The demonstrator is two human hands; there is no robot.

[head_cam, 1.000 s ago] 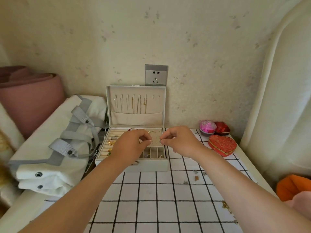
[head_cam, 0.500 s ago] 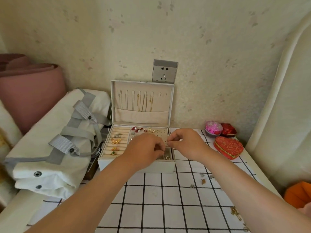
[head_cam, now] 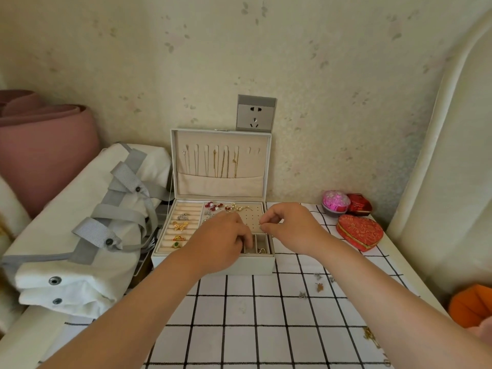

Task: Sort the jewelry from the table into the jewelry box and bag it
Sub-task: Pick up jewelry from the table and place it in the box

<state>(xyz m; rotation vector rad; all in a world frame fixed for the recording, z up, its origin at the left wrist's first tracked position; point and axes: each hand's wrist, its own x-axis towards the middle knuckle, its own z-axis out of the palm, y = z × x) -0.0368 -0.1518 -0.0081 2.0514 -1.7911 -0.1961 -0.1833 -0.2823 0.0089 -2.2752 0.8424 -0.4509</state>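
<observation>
— What is changing from a moment ago?

— Since half a second back, my hands are drawing apart. My left hand (head_cam: 221,242) is sinking from the perforated earring panel (head_cam: 250,218) toward the small square compartments (head_cam: 262,243) at the front of the jewelry box (head_cam: 213,266). My right hand (head_cam: 292,227) is hanging over the box's right rim.

— And your fingers?

— The left ones are curling down into a compartment, and I cannot tell whether they are holding anything. My right thumb and forefinger are pinching together. Whatever is between them is too small to make out.

— How is the box looking?

— It is sitting open at the back of the table, pale and smooth outside, lined in soft beige. Thin gold necklaces (head_cam: 223,163) are hanging in the upright lid (head_cam: 221,186). Rings (head_cam: 180,226) are sitting in the padded rolls on the left. Red and pearly earrings (head_cam: 226,207) are lining the panel's far edge.

— And the rest?

— A few loose pieces (head_cam: 318,287) are lying on the black-gridded white tablecloth (head_cam: 239,315). The white canvas bag (head_cam: 66,222) with grey woven straps (head_cam: 106,211) is slumping just left of the box. A red brocade heart-shaped box (head_cam: 359,231) is sitting to the right.
</observation>
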